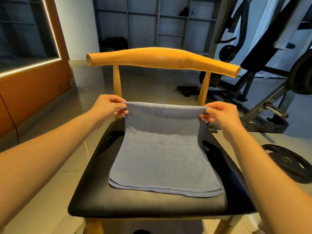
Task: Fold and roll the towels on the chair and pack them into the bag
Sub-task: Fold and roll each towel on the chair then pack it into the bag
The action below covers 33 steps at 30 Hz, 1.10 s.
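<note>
A grey-blue towel, folded into layers, lies on the black seat of a wooden chair. Its near hemmed edge rests flat on the seat while its far edge is lifted off the seat. My left hand pinches the far left corner of the towel. My right hand pinches the far right corner. The far edge curls over between the two hands. No bag can be made out in this view.
The chair's curved wooden backrest stands just beyond my hands. A black weight plate lies on the floor at the right, with a gym machine behind it. An orange wall panel is at the left.
</note>
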{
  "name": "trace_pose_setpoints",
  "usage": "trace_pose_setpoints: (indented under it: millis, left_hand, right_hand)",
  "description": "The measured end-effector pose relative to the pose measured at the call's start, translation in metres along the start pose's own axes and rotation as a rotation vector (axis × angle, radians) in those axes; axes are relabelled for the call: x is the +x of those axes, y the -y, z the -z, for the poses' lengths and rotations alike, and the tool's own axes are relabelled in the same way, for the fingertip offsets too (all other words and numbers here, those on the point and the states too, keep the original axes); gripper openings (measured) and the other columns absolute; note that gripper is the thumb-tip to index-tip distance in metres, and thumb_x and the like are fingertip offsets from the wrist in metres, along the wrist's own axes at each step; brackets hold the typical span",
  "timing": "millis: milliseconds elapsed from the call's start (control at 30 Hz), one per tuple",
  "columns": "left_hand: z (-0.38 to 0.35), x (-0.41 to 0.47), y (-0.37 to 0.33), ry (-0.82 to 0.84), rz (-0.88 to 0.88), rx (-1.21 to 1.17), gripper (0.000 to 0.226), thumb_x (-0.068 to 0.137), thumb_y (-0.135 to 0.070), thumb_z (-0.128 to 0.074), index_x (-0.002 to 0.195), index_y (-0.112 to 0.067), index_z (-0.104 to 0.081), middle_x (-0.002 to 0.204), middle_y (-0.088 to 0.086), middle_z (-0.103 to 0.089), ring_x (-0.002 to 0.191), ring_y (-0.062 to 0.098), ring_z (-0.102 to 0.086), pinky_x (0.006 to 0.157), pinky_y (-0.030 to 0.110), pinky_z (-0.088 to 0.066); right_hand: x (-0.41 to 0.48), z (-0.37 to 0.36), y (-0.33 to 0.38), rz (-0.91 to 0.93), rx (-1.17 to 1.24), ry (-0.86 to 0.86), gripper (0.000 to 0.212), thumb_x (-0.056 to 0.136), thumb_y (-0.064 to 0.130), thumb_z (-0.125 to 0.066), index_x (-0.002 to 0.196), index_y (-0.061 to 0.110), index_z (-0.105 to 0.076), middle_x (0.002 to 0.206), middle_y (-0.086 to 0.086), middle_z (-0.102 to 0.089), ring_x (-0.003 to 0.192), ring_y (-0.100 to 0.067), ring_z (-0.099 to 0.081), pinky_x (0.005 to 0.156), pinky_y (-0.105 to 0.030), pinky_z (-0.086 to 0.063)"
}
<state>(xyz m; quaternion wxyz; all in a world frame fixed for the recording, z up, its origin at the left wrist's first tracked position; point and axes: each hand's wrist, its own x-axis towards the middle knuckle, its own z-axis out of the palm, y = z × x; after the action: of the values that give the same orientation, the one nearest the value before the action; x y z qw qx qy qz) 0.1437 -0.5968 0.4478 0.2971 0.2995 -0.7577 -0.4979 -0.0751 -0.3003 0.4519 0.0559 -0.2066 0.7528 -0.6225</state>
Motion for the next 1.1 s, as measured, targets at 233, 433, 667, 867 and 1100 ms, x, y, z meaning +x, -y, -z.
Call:
trace_pose_setpoints:
  millis: [233,433,667,867,1100]
  left_hand:
    - [0.024,-0.067,0.003,0.043,-0.101,0.015,0.007,0.092,-0.011,-0.071,0.099,-0.009,-0.073,0.095,0.006,-0.074,0.084,0.017,-0.075,0.067,0.02,-0.059]
    - [0.026,-0.121,0.02,0.094,-0.092,0.032,0.004,0.093,-0.005,-0.068,0.097,-0.005,-0.07,0.094,0.005,-0.075,0.083,0.015,-0.076,0.063,0.021,-0.06]
    - [0.023,-0.167,0.053,0.275,-0.081,0.15,0.012,0.092,0.003,-0.064,0.088,-0.007,-0.066,0.098,-0.009,-0.077,0.096,-0.002,-0.07,0.077,0.014,-0.052]
    - [0.023,-0.179,0.067,0.254,-0.146,0.167,0.01,0.095,-0.001,-0.063,0.09,-0.01,-0.063,0.106,-0.011,-0.075,0.103,-0.005,-0.066,0.077,0.012,-0.051]
    - [0.023,-0.188,0.072,0.256,-0.19,0.199,0.012,0.097,-0.002,-0.061,0.09,-0.011,-0.062,0.112,-0.013,-0.072,0.105,-0.001,-0.066,0.075,0.011,-0.052]
  right_hand:
    - [-0.065,0.031,0.004,0.054,-0.008,0.123,0.012,0.096,0.001,-0.063,0.097,0.006,-0.074,0.09,-0.013,-0.075,0.083,-0.024,-0.075,0.073,-0.03,-0.06]
    - [-0.112,0.048,-0.007,0.007,-0.036,0.178,0.013,0.097,-0.003,-0.059,0.1,-0.004,-0.072,0.094,-0.019,-0.075,0.075,-0.022,-0.076,0.061,-0.02,-0.057]
    - [-0.159,0.057,-0.03,-0.065,-0.196,0.392,0.01,0.091,-0.004,-0.065,0.095,-0.006,-0.074,0.094,-0.021,-0.075,0.094,-0.036,-0.072,0.085,-0.042,-0.06]
    - [-0.168,0.065,-0.04,-0.064,-0.288,0.38,0.009,0.093,0.005,-0.068,0.094,0.004,-0.077,0.098,-0.005,-0.077,0.098,-0.019,-0.072,0.08,-0.027,-0.06]
    - [-0.174,0.064,-0.044,-0.047,-0.301,0.353,0.012,0.094,0.005,-0.066,0.092,0.007,-0.078,0.1,-0.004,-0.076,0.099,-0.018,-0.071,0.084,-0.03,-0.061]
